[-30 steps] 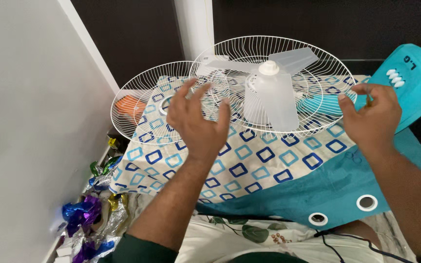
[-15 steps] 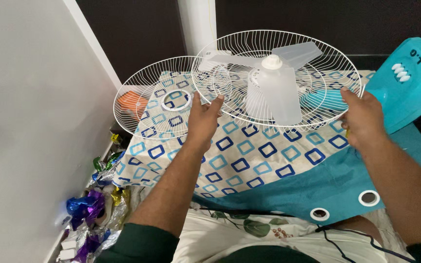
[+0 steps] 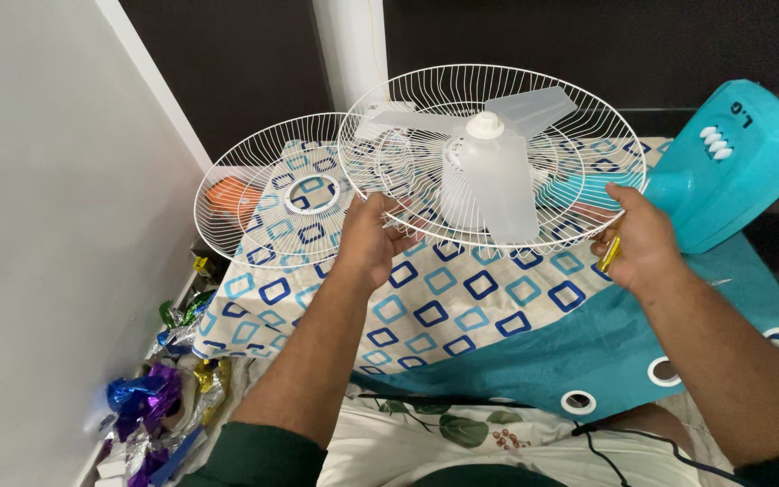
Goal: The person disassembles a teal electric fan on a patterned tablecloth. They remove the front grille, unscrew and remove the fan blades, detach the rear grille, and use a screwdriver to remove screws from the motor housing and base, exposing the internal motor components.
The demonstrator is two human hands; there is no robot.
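A white wire fan guard [image 3: 570,126] with translucent blades [image 3: 498,185] inside it lies tilted over a patterned cloth [image 3: 444,311]. My left hand [image 3: 367,239] grips the guard's near left rim. My right hand [image 3: 642,239] grips the near right rim and also pinches a small yellow object [image 3: 608,254]. A second white wire guard [image 3: 263,194] lies flat to the left, partly under the first. The fan's turquoise base [image 3: 732,162] with white buttons sits at the right.
A white wall [image 3: 38,225] runs along the left. Shiny foil scraps [image 3: 151,397] lie on the floor at lower left. A teal curtain with eyelets [image 3: 642,361] covers my lap, with a black cable [image 3: 624,451] below it. An orange object [image 3: 227,194] shows under the left guard.
Both hands have come down from hovering and closed on the rim of the guard with the blades. The guard has shifted slightly left and nearer.
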